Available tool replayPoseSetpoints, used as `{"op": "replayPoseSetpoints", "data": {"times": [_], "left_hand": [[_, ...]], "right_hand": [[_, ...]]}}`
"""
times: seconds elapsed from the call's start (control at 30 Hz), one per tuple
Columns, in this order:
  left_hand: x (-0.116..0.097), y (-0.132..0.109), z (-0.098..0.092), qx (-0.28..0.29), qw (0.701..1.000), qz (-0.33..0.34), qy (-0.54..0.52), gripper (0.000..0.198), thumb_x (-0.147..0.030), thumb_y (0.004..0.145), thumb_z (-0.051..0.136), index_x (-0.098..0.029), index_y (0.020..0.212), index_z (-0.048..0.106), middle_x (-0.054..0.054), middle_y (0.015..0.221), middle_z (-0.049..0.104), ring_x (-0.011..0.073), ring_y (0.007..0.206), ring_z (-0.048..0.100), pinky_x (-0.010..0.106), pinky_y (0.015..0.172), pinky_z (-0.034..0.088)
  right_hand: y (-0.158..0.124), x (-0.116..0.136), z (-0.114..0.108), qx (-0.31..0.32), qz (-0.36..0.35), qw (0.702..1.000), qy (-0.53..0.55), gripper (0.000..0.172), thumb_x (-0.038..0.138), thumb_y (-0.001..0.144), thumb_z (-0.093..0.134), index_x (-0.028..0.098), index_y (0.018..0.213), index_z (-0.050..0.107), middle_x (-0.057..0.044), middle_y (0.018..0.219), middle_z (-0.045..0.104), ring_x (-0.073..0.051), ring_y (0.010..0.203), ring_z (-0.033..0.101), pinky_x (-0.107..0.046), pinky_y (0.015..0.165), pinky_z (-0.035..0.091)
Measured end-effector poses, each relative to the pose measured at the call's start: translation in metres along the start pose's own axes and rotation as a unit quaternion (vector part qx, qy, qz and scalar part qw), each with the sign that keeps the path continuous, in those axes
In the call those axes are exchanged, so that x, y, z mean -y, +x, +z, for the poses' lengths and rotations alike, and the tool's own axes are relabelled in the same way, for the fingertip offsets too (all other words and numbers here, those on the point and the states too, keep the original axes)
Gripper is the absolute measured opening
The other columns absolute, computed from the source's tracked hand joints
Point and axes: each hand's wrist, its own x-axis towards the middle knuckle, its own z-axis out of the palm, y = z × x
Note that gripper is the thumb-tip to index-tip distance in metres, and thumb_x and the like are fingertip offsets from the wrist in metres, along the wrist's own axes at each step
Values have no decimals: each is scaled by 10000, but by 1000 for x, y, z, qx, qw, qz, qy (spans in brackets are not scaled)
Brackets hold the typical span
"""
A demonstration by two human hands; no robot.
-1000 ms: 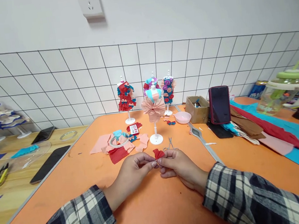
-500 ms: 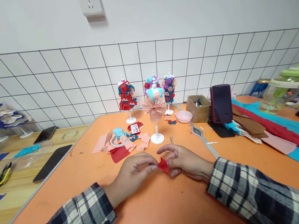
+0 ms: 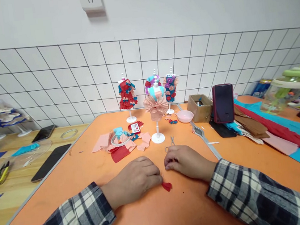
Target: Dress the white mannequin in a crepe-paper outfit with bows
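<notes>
My left hand (image 3: 136, 178) rests low over the orange table, its fingers closed on a small gathered piece of red crepe paper (image 3: 167, 186). The paper's flared end sticks out past the thumb; the rest is hidden by the fingers. Close by on the right is my right hand (image 3: 187, 162), with fingers curled and pressed together; what they hold, if anything, I cannot make out. Small scissors (image 3: 172, 141) lie just beyond it, partly covered by the hand. Behind both hands stands a mini dress form (image 3: 156, 126) wearing a pink pleated paper bow and a light blue top.
Paper scraps (image 3: 119, 153) and a tape roll (image 3: 120, 139) lie left of the stand. More dressed forms (image 3: 127, 97) stand behind. A pink bowl (image 3: 185, 116), cardboard box (image 3: 199, 109), upright phone (image 3: 223, 103), coloured paper sheets (image 3: 274, 126) and a jug (image 3: 286, 92) occupy the right.
The red crepe paper has come down towards the table in my left hand. My right hand has let go of it, moved slightly apart and curled its fingers.
</notes>
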Motion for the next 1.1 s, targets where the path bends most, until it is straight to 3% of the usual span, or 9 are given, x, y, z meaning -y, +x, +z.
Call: {"op": "replayPoseSetpoints", "data": {"times": [0.1, 0.2, 0.3, 0.4, 0.47, 0.53, 0.7, 0.93, 1.1], "left_hand": [[0, 0, 5, -2, 1000, 6, 27, 222, -135, 951, 466, -221, 979, 669, 39, 873, 699, 198, 847, 600, 324, 838, 432], [0, 1, 5, -55, 997, 0, 53, 255, -106, 945, 439, -214, 981, 668, 46, 834, 694, 199, 838, 606, 326, 824, 444], [-1, 0, 1, -139, 986, 9, 92, 283, -103, 954, 407, -215, 988, 665, 41, 821, 701, 185, 824, 614, 338, 855, 452], [-3, -2, -3, -206, 968, 38, 140, 258, -103, 955, 418, -197, 977, 658, 28, 822, 709, 175, 811, 609, 353, 882, 444], [-4, -3, -4, -216, 963, 53, 155, 244, -95, 953, 427, -180, 989, 653, 25, 838, 715, 175, 826, 604, 370, 915, 424], [-5, -4, -4, -209, 964, 56, 152, 247, -91, 956, 425, -178, 1007, 651, 20, 850, 718, 171, 841, 602, 384, 947, 401], [-4, -3, -2, -203, 970, 42, 124, 253, -100, 966, 420, -193, 1028, 646, 6, 870, 729, 162, 848, 601, 389, 979, 366], [-5, 0, 6, -166, 979, -6, 116, 278, -94, 972, 402, -212, 1014, 649, -16, 810, 724, 149, 796, 618, 460, 1062, 226], [-7, 1, 7, -157, 981, -44, 106, 293, -72, 953, 397, -214, 961, 654, -22, 772, 711, 139, 737, 620, 512, 1093, 128]], "right_hand": [[1, 1, -5, -52, 15, 999, -6, 157, 149, 870, 574, 203, 865, 721, -36, 876, 664, -161, 809, 599, -275, 720, 423], [2, 0, -5, -73, 62, 995, 36, 183, 215, 881, 567, 200, 975, 722, -44, 901, 678, -161, 793, 599, -273, 703, 420], [2, -3, -3, 4, 141, 985, 95, 329, 434, 894, 551, 177, 841, 749, -31, 722, 668, -152, 666, 572, -263, 609, 380], [1, -1, -2, 111, 219, 941, 234, 587, 622, 902, 425, 151, 757, 744, -18, 605, 620, -96, 487, 459, -243, 501, 318], [0, 3, -2, 143, 254, 897, 330, 587, 655, 874, 448, 148, 827, 739, 14, 573, 573, -60, 402, 318, -231, 426, 236], [0, 9, -1, 124, 271, 876, 379, 460, 595, 807, 599, 153, 842, 721, 51, 545, 520, -47, 399, 262, -218, 410, 204], [3, 10, 5, 27, 209, 898, 386, 198, 334, 691, 752, 147, 728, 702, 13, 678, 635, -97, 627, 519, -215, 602, 401], [3, 15, 6, -50, 149, 965, 208, 53, 204, 715, 736, 176, 759, 746, 13, 674, 607, -102, 606, 499, -220, 552, 368], [0, 22, 2, -101, 78, 985, 120, 91, 114, 726, 711, 197, 739, 745, 15, 696, 597, -99, 637, 524, -217, 582, 378]]}}
